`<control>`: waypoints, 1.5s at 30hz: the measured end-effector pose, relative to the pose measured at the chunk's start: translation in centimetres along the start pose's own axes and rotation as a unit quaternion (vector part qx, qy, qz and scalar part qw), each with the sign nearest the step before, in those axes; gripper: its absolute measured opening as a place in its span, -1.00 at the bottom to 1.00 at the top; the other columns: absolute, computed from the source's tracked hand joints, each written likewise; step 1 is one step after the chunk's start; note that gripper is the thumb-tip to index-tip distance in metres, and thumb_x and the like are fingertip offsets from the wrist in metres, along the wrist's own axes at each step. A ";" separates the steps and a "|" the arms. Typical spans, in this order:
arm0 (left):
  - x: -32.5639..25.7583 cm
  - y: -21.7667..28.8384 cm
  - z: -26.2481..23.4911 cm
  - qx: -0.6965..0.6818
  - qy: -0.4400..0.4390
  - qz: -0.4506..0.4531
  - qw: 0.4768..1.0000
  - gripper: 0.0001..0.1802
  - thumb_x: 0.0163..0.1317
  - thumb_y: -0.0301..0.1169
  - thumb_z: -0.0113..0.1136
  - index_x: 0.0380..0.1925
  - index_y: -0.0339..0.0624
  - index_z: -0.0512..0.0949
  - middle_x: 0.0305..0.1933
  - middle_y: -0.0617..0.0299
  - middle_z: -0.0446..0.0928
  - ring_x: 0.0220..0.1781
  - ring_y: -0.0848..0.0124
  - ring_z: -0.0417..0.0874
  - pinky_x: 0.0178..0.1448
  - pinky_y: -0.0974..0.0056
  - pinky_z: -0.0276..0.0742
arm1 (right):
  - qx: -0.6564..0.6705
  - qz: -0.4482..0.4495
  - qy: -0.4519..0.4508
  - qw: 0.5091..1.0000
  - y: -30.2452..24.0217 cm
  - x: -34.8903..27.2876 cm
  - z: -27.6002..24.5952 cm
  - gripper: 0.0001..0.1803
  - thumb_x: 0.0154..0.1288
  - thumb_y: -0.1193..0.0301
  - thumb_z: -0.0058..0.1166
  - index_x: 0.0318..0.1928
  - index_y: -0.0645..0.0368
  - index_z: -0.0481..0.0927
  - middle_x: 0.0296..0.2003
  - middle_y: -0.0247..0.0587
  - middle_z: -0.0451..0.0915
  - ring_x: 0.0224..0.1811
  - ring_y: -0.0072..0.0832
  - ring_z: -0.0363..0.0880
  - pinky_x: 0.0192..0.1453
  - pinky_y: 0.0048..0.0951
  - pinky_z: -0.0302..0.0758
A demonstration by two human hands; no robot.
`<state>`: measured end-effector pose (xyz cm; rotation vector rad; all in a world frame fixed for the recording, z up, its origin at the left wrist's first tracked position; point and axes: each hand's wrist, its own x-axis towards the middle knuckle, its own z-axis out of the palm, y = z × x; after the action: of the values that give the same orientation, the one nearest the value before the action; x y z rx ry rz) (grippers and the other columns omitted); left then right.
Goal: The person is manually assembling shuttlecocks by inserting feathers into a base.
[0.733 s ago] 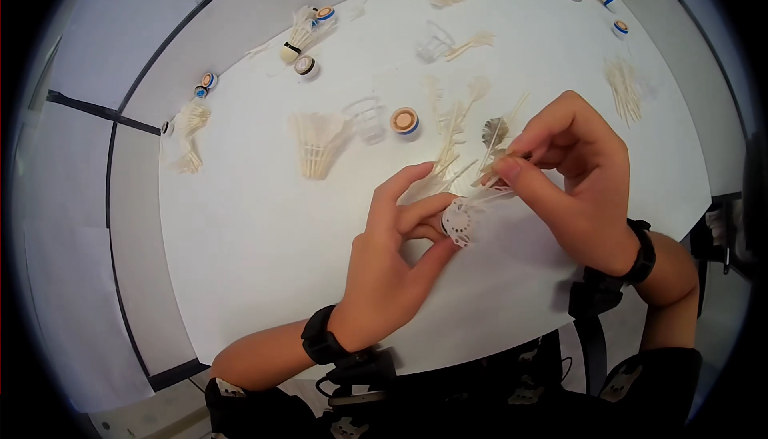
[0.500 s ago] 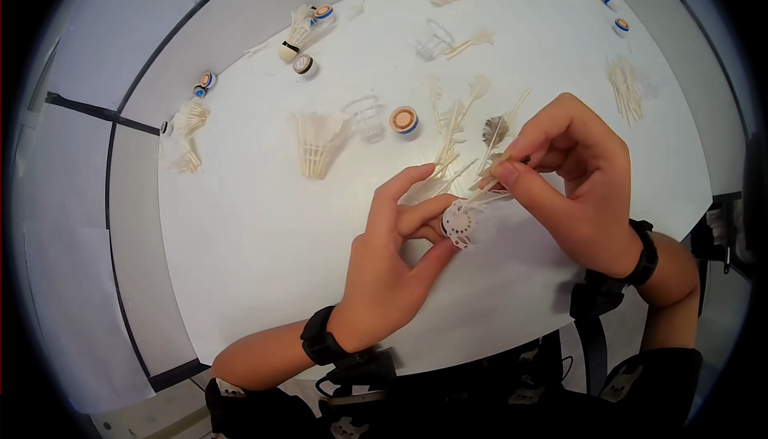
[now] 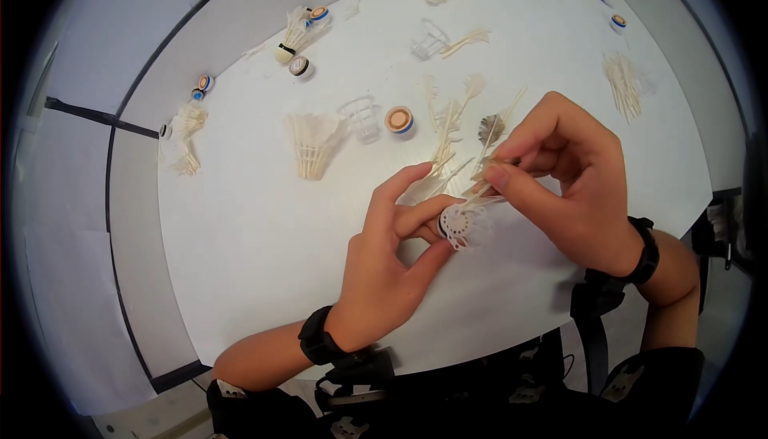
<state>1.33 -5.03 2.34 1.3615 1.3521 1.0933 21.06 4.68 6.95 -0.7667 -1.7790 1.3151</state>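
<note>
My left hand (image 3: 386, 257) is closed around a shuttlecock base (image 3: 458, 223), its white face with a ring of small holes and a clear lacy skirt turned up toward me. Between thumb and fingertips, my right hand (image 3: 574, 179) pinches a feather (image 3: 478, 197), its pale quill slanting down to the edge of that base. Whether the quill tip sits in a hole cannot be made out. Just beyond the hands lie loose feathers (image 3: 445, 139), and one with a dark grey vane (image 3: 490, 129) is close to my right fingertips.
On the white table (image 3: 256, 263) stand a cork-topped base (image 3: 399, 121), a clear plastic skirt (image 3: 362, 119) and a feather cone (image 3: 310, 147). Farther off are a second clear skirt (image 3: 430, 39), a shuttlecock (image 3: 292, 39) and a feather bundle (image 3: 622, 85). Low grey partitions (image 3: 172, 47) border the table.
My right fingers have shifted slightly left and down with the feather. The base stays in my left hand, and the whole view has slid a little.
</note>
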 end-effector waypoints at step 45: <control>-0.2 0.3 -0.6 -0.001 -0.020 0.015 1.000 -0.27 0.25 -0.68 0.34 0.40 -0.19 0.28 0.08 0.09 0.71 -0.14 0.41 0.72 0.09 0.33 0.58 | -0.147 -0.132 -0.012 0.980 0.6 -0.1 0.4 -0.77 0.13 0.74 0.31 -0.21 0.23 0.66 -0.30 -0.23 0.73 -0.27 -0.54 0.68 -0.11 -0.55 0.52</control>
<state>0.75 -5.25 2.74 1.3979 1.3062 1.0818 20.77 4.56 6.26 -0.6441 -2.0425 0.9039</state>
